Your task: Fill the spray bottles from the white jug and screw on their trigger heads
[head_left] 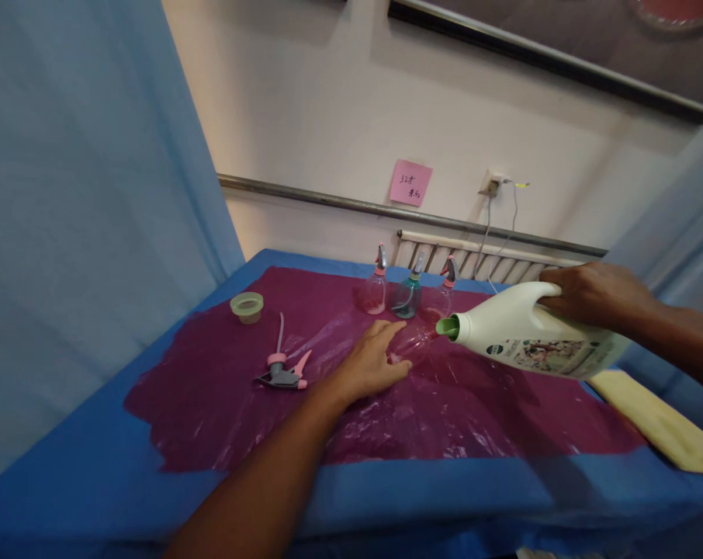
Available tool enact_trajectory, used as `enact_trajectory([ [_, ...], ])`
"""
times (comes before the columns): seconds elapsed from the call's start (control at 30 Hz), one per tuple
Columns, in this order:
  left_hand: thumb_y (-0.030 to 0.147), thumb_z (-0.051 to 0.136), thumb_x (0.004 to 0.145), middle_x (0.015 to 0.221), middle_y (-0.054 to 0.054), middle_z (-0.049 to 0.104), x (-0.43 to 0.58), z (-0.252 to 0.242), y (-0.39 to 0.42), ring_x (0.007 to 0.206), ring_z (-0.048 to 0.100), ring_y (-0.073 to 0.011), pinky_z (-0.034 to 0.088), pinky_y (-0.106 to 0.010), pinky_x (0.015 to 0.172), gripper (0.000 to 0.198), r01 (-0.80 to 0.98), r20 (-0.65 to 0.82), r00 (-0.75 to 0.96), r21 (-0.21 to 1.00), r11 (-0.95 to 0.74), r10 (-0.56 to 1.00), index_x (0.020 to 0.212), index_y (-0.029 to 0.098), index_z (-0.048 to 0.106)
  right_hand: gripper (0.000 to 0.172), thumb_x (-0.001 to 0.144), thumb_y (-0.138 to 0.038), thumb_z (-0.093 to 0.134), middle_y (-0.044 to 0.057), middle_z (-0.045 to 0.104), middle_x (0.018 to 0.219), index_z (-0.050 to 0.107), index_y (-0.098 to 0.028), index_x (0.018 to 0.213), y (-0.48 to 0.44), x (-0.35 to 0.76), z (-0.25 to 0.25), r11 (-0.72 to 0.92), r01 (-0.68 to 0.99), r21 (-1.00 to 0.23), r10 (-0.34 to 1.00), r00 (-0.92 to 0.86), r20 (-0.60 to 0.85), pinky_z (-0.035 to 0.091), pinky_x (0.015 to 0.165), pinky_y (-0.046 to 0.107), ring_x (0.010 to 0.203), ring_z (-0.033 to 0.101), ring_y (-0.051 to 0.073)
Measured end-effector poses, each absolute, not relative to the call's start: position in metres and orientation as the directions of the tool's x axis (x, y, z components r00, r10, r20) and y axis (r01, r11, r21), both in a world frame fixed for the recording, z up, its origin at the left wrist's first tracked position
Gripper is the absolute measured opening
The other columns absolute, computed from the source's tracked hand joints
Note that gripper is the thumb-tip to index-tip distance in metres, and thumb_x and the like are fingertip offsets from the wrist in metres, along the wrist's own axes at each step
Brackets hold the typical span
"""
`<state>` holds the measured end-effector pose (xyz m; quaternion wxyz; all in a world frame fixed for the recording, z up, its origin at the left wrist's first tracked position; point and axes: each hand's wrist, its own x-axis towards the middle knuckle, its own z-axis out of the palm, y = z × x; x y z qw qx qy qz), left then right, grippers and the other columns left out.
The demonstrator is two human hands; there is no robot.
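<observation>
My right hand (590,293) is closed round the handle of a large pale detergent jug (526,334). The jug lies nearly on its side, its green spout (448,327) pointing left. My left hand (378,361) wraps round a clear spray bottle (413,345) without a top, tilted so that its neck is close to the spout. Whether liquid is flowing between them I cannot make out. Left of my left hand, a grey and pink trigger sprayer head (282,374) lies on the purple plastic sheet (212,411), its tube pointing up.
Several items stand at the back: a clear spray bottle (375,291), a teal spray bottle (408,295) and another pink-necked spray bottle (445,296). A small translucent tub (247,308) sits at left. A folded yellow cloth (659,415) lies right, on the blue table cover (421,489).
</observation>
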<state>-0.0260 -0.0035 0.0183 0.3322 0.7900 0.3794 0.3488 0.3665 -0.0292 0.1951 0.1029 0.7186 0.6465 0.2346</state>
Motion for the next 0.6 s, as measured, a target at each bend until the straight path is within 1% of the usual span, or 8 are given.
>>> enact_trajectory([
  [0.13,0.034,0.078,0.088,0.153,-0.014,0.062,-0.0260,0.0173,-0.0029,0.117,0.073,-0.0285,0.062,-0.048,0.112,0.078,0.378,0.293,0.473,0.785,-0.491,0.831,0.163,0.027,0.059,0.027,0.096,-0.055,0.061,0.008,0.082,0.097,0.073,-0.031,0.096,-0.0285,0.3674,0.1952,-0.147,0.878,0.456,0.976,0.054,0.210,0.032,0.065,0.036,0.084,0.071,0.029],
  [0.3,0.036,0.077,0.089,0.154,-0.014,0.062,-0.0266,0.0171,-0.0032,0.110,0.074,-0.0260,0.063,-0.047,0.109,0.078,0.377,0.283,0.479,0.788,-0.486,0.831,0.164,0.028,0.058,0.028,0.095,-0.056,0.060,0.008,0.081,0.093,0.074,-0.032,0.094,-0.0282,0.3637,0.1985,-0.158,0.888,0.431,0.976,0.075,0.203,0.033,0.064,0.035,0.080,0.069,0.028],
  [0.47,0.034,0.078,0.089,0.152,-0.015,0.062,-0.0274,0.0198,-0.0040,0.115,0.073,-0.0277,0.061,-0.047,0.113,0.079,0.389,0.279,0.482,0.782,-0.488,0.831,0.165,0.024,0.058,0.030,0.095,-0.056,0.059,0.009,0.083,0.099,0.077,-0.032,0.098,-0.0275,0.3626,0.1995,-0.156,0.875,0.458,0.979,0.075,0.190,0.033,0.065,0.035,0.085,0.071,0.030],
  [0.6,0.034,0.078,0.090,0.149,-0.013,0.063,-0.0276,0.0188,-0.0031,0.118,0.072,-0.0277,0.060,-0.046,0.114,0.079,0.400,0.284,0.487,0.768,-0.500,0.826,0.165,0.025,0.058,0.030,0.095,-0.056,0.058,0.008,0.083,0.097,0.077,-0.032,0.097,-0.0279,0.3640,0.1987,-0.132,0.871,0.473,0.977,0.033,0.212,0.033,0.064,0.035,0.085,0.072,0.030],
])
